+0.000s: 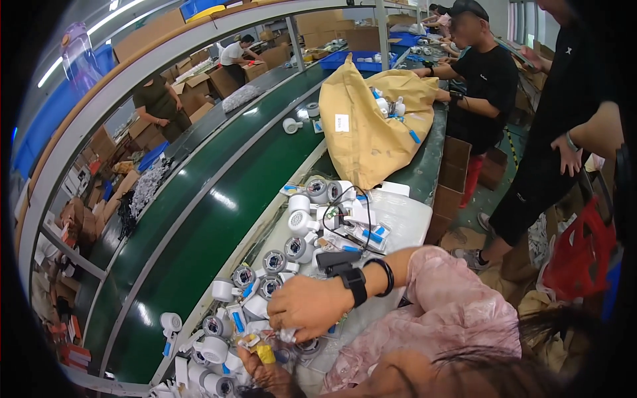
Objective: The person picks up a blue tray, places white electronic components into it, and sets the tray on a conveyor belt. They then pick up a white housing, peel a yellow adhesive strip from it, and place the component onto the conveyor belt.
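Well, one white unit point(171, 323) lay apart at lower left, beside a pile of over a dozen units point(213, 349) running up to mid-frame. One left hand point(271, 377), a yellow band point(265, 353) on one finger, pointed upward at lower centre. One small white part point(286, 335) sat under the right hand point(308, 308), palm down, fingers bent; whether either hand clamped anything, I couldn't tell. One sack point(361, 146) stood upper centre.

In the upper left of the frame there is a transparent bottle point(81, 58). One brown cardboard box point(454, 166) stands right of the centre.
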A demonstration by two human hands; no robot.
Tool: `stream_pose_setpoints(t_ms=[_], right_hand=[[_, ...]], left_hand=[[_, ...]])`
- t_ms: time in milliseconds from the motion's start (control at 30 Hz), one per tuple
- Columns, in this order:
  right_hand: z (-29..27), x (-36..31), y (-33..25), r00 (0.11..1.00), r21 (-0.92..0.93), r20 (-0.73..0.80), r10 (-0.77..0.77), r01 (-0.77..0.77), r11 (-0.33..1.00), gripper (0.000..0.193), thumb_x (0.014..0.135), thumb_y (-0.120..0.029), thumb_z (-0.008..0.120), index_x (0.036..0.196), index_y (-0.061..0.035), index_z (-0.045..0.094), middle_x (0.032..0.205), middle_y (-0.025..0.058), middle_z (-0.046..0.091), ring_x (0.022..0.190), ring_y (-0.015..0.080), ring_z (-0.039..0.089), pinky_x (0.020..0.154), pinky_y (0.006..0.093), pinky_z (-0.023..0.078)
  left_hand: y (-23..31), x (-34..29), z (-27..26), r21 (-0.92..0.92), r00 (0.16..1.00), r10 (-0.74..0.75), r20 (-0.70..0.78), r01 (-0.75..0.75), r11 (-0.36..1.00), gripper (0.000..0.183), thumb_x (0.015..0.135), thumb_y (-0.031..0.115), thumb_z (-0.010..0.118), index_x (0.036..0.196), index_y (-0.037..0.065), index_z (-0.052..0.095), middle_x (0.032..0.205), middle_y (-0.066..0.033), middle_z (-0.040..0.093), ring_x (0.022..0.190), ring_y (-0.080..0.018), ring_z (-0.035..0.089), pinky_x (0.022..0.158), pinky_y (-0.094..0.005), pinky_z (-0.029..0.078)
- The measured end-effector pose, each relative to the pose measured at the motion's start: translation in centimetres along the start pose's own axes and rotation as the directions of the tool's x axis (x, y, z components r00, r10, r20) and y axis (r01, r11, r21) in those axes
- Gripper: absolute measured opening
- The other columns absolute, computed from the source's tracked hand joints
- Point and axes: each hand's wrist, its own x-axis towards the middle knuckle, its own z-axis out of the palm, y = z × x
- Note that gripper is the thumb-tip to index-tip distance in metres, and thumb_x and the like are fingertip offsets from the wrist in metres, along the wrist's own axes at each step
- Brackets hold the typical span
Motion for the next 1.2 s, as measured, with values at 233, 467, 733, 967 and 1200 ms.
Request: stream_pose_setpoints(t_ms=[233,467,733,967,1200], right_hand=[[-3.4,2.0,-1.0,0.99,-0.225,0.013,-0.139,0.139,0.964,0.03,0.058,-0.028,0.069,0.076,-0.0075,0.057,0.076,0.0042,0.052,0.075,0.024,0.056,0.059,0.038,0.044],[-2.7,3.8,-1.0,0.966,-0.208,0.154,-0.209,0.239,0.949,0.029,0.06,-0.028,0.07,0.076,-0.0063,0.059,0.074,0.0062,0.054,0.074,0.0257,0.057,0.058,0.0388,0.045],[-5.9,4.9,1.2,0.936,-0.037,0.338,-0.097,0.116,0.993,0.059,0.061,-0.023,0.081,0.111,-0.0058,0.053,0.107,0.01,0.056,0.097,0.0317,0.057,0.081,0.0423,0.045],[-5.0,5.7,2.4,0.9,0.126,0.435,-0.033,-0.024,0.992,0.071,0.06,-0.015,0.081,0.122,-0.0039,0.047,0.12,0.0144,0.05,0.113,0.0343,0.049,0.092,0.0401,0.042],[-5.4,5.1,2.8,0.944,0.281,0.331,-0.002,-0.097,0.955,0.087,0.061,-0.016,0.084,0.134,-0.0035,0.039,0.13,0.0171,0.043,0.124,0.035,0.042,0.103,0.0399,0.038]], left_hand=[[5.2,-1.3,3.6,-0.133,0.989,-0.146,-0.005,0.144,0.981,0.037,0.096,0.034,0.044,0.114,0.002,0.045,0.077,-0.0132,0.06,0.057,-0.0221,0.06,0.052,-0.0342,0.053],[4.1,-1.4,2.1,-0.16,0.986,-0.095,-0.135,0.073,0.984,0.036,0.097,0.032,0.041,0.121,0.005,0.044,0.085,-0.0106,0.06,0.059,-0.0218,0.06,0.05,-0.035,0.052],[5.7,-0.5,4.1,-0.382,0.994,-0.11,0.001,0.102,0.918,0.016,0.089,0.002,0.059,0.104,0.001,0.052,0.089,-0.0083,0.062,0.071,-0.0165,0.063,0.062,-0.0281,0.053],[5.2,-1.0,3.5,-0.365,0.989,-0.141,-0.034,0.119,0.923,0.019,0.087,0.001,0.062,0.104,-0.001,0.052,0.094,-0.0084,0.062,0.076,-0.0173,0.064,0.065,-0.0285,0.053],[5.1,-0.8,3.3,-0.341,0.995,-0.095,-0.026,0.081,0.937,0.019,0.087,-0.001,0.061,0.104,-0.001,0.052,0.094,-0.0087,0.061,0.077,-0.0165,0.063,0.065,-0.028,0.052]])
